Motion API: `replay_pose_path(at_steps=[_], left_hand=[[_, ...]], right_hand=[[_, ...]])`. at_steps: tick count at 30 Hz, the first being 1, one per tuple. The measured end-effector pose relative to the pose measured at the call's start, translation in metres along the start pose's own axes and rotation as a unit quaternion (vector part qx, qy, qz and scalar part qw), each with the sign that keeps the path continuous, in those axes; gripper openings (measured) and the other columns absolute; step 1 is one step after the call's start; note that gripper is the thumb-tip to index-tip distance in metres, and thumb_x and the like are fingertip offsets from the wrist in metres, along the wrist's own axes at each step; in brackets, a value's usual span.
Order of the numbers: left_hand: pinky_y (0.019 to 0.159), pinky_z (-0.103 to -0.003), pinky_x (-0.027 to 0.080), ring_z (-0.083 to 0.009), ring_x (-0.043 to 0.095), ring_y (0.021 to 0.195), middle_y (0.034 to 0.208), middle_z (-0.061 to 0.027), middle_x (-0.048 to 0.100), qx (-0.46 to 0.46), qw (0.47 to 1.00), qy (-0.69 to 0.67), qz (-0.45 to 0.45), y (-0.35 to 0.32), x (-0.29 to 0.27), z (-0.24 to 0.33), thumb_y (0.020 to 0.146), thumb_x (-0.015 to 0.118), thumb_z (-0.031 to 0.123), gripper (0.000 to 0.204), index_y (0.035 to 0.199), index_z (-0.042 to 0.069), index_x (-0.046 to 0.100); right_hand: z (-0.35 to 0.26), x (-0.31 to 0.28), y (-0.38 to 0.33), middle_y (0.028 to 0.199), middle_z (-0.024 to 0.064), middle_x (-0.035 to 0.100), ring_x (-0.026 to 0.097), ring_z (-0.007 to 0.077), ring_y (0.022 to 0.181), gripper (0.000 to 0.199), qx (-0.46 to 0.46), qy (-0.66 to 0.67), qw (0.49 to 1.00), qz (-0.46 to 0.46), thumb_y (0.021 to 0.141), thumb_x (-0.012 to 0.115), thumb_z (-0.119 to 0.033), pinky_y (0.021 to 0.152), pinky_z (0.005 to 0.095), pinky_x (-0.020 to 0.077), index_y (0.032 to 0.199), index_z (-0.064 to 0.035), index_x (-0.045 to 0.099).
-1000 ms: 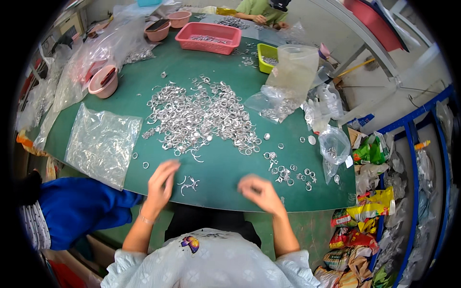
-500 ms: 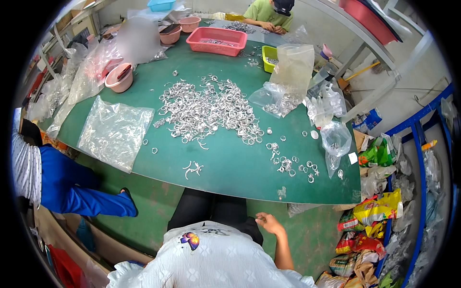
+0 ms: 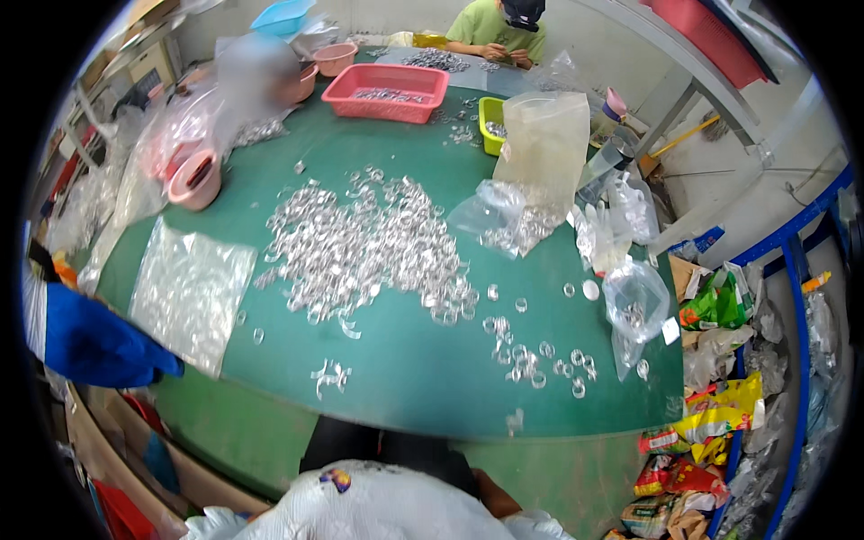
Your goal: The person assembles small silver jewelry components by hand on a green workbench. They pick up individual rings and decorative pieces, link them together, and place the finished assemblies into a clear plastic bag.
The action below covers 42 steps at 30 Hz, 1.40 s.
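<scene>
A wide heap of silver metal rings (image 3: 364, 243) lies across the middle of the green table (image 3: 432, 378). A smaller scatter of rings (image 3: 522, 360) is to its right, and a few curved metal pieces (image 3: 331, 376) lie near the front edge. Of my right hand or forearm (image 3: 494, 495) only a strip of skin shows beside my thigh, below the table edge; its fingers are hidden. My left hand is out of the picture. Neither hand is seen touching the rings.
A flat clear plastic bag (image 3: 189, 292) lies at the left. Pink basins (image 3: 194, 182), a pink tray (image 3: 387, 108) and a green basket (image 3: 487, 126) stand farther back. Bags of rings (image 3: 531, 207) sit at right. A co-worker (image 3: 495, 31) handles something small at the far end.
The view has shifted, so the table sits lower in the picture. My right hand, seen open earlier beside my lap, has drawn in against my thigh. The person in blue at left shows less.
</scene>
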State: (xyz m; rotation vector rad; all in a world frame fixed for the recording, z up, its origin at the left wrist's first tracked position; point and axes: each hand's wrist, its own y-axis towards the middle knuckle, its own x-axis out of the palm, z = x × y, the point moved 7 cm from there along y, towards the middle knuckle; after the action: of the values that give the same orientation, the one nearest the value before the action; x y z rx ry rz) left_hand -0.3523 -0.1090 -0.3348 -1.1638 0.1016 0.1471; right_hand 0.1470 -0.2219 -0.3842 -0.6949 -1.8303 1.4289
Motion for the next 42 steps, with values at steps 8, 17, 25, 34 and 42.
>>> replay_pose_path(at_steps=[8,17,25,34,42], left_hand=[[0.056,-0.034,0.044,-0.0179,0.057,0.061,0.072,-0.007,0.062,-0.099,0.994,0.035,-0.002,-0.006,0.016,0.018,0.084,0.059,0.012,0.016,0.08,-0.003,0.064],[0.055,-0.036,0.044,-0.0185,0.056,0.059,0.07,-0.0065,0.062,-0.123,0.989,-0.035,-0.078,0.003,0.013,0.0,0.083,0.062,0.016,0.018,0.078,-0.001,0.065],[0.066,-0.034,0.047,-0.0203,0.062,0.071,0.083,-0.0089,0.067,0.095,0.969,0.184,-0.136,0.083,0.02,0.011,0.082,0.064,0.025,0.024,0.088,0.002,0.068],[0.067,-0.027,0.047,-0.0184,0.061,0.081,0.096,-0.0126,0.061,0.666,0.725,0.054,0.167,-0.216,0.069,0.23,0.082,0.051,-0.007,0.024,0.103,0.0,0.06],[0.102,-0.045,0.032,-0.0412,0.036,0.123,0.133,-0.0221,0.037,0.737,0.591,0.292,0.151,-0.3,0.165,0.295,0.078,0.063,0.002,0.053,0.128,0.0,0.044]], right_hand=[[0.002,0.028,-0.022,0.111,0.0132,0.063,0.06,0.0253,0.1,0.05,0.067,0.062,0.995,0.036,0.092,0.053,-0.041,0.088,0.0376,0.0474,0.115,0.0037,0.058],[-0.008,0.041,-0.055,0.113,0.0142,0.062,0.06,0.0252,0.102,0.052,0.061,-0.009,0.998,0.027,0.093,0.051,-0.042,0.09,0.0374,0.0467,0.118,0.0033,0.055],[-0.037,0.1,-0.125,0.115,0.0151,0.061,0.059,0.025,0.103,0.054,0.001,-0.108,0.994,-0.012,0.093,0.05,-0.042,0.091,0.0372,0.046,0.122,0.003,0.053],[-0.122,0.141,-0.258,0.12,0.0207,0.059,0.058,0.0302,0.11,0.049,-0.376,-0.744,0.548,0.073,0.091,0.055,-0.036,0.092,0.0359,0.0459,0.122,0.0032,0.054],[-0.227,0.228,-0.385,0.097,0.0054,0.066,0.059,0.0129,0.091,0.03,-0.51,-0.463,0.67,-0.279,0.093,0.055,-0.019,0.083,0.0299,0.0473,0.113,0.0031,0.058]])
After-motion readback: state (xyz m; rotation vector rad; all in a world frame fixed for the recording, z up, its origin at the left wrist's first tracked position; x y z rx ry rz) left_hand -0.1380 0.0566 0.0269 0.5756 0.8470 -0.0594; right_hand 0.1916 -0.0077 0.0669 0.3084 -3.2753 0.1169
